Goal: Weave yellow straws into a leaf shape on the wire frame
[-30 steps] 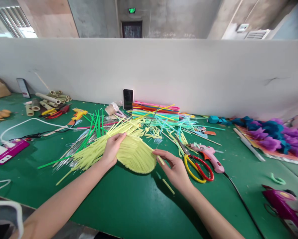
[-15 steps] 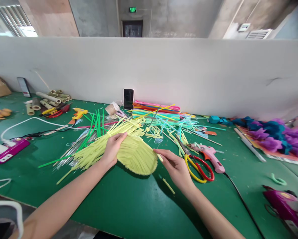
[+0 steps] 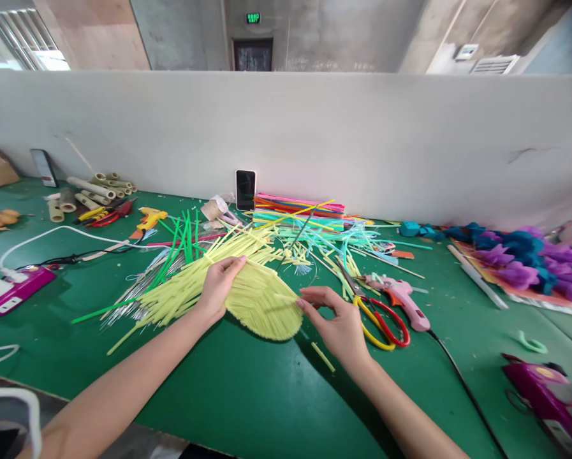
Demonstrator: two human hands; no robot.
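Observation:
A broad yellow-green leaf (image 3: 264, 306) made of pipe cleaners laid side by side is pinched at its upper left by my left hand (image 3: 222, 284), thumb on top. My right hand (image 3: 333, 319) has thumb and forefinger closed at the leaf's right edge. From those fingertips a short pale pipe cleaner piece (image 3: 286, 298) points left over the leaf's face. Behind my left hand spreads a heap of yellow-green pipe cleaners (image 3: 180, 287). Another short cut piece (image 3: 322, 357) lies on the green table (image 3: 266, 401), below my right hand.
Red-and-yellow-handled scissors (image 3: 381, 322) and a pink glue gun (image 3: 403, 296) lie right of my right hand. A phone (image 3: 246, 190) leans on the white partition (image 3: 286, 127). A yellow glue gun (image 3: 150, 218), bamboo tubes (image 3: 97, 188) and a purple power strip (image 3: 20, 290) are leftward; purple-blue flowers (image 3: 525, 255) sit far right.
My right fingertips have moved slightly, and the short piece they hold has swung from pointing down-right to pointing left over the leaf. My left hand keeps its hold; the leaf has tilted a little.

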